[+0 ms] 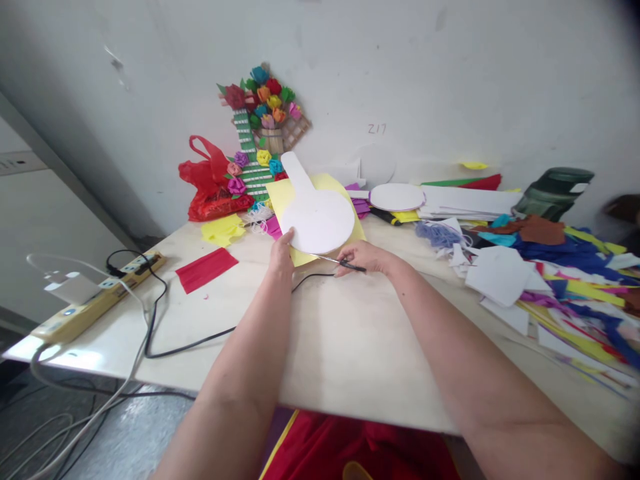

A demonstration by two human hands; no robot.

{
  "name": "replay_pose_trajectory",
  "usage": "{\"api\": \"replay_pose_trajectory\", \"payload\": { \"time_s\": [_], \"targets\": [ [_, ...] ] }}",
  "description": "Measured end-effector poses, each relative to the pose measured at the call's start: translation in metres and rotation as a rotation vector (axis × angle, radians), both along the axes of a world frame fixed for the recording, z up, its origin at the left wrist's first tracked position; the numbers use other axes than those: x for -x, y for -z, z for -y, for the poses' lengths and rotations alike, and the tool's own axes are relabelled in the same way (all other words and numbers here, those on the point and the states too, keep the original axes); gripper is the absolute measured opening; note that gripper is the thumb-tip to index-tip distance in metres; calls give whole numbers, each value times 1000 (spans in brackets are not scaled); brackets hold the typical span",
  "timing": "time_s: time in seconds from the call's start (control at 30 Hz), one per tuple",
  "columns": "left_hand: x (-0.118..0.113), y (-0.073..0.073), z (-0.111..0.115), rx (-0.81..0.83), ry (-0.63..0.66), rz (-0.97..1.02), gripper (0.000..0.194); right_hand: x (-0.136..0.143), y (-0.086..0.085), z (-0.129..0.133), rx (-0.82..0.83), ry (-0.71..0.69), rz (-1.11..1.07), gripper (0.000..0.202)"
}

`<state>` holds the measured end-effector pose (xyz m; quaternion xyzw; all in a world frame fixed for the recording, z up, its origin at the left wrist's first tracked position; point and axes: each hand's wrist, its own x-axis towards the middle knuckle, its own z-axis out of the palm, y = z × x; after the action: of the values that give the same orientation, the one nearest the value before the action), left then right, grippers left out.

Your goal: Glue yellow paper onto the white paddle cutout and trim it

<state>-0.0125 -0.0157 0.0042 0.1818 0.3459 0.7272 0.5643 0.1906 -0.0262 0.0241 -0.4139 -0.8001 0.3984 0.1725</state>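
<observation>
A white fan-shaped card (319, 220), round with a long handle pointing up and left, lies against a yellow sheet (357, 230) that sticks out around it. My left hand (283, 252) grips both at their lower left edge, thumb on the white card. In my right hand (361, 258) are scissors (354, 266) with dark handles, my fingers closed round them. Their blades point left, along the lower edge of the yellow sheet below the round part. How far the blades are apart is too small to tell.
Red crepe paper (207, 269) and a power strip (100, 298) with cables lie on the left. Paper flowers (267, 100) and a red bag (207, 183) stand behind. Paper scraps (575, 287), a second fan shape (397, 197) and a green bottle (555, 193) lie to the right.
</observation>
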Motion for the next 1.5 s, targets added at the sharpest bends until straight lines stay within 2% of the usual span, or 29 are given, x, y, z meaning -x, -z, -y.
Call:
{"api": "replay_pose_trajectory", "payload": {
  "time_s": [0.37, 0.7, 0.83, 1.13, 1.5],
  "targets": [
    [-2, -1, 1, -3, 1, -18, 26, 2, 0, 3, -60, -27, -36, 42],
    [0, -4, 2, 3, 44, 21, 26, -1, -9, 5, 68, -46, -36, 41],
    [5, -2, -1, 20, 4, -1, 25, -3, -12, 6, 94, -41, -5, 44],
    [6, 7, -7, -25, -62, -83, 8, -4, -2, 1, 34, 0, -12, 50],
    [6, 7, -5, 26, -66, -134, 9, -4, -1, 0, -29, -13, -13, 46]
  ]
}}
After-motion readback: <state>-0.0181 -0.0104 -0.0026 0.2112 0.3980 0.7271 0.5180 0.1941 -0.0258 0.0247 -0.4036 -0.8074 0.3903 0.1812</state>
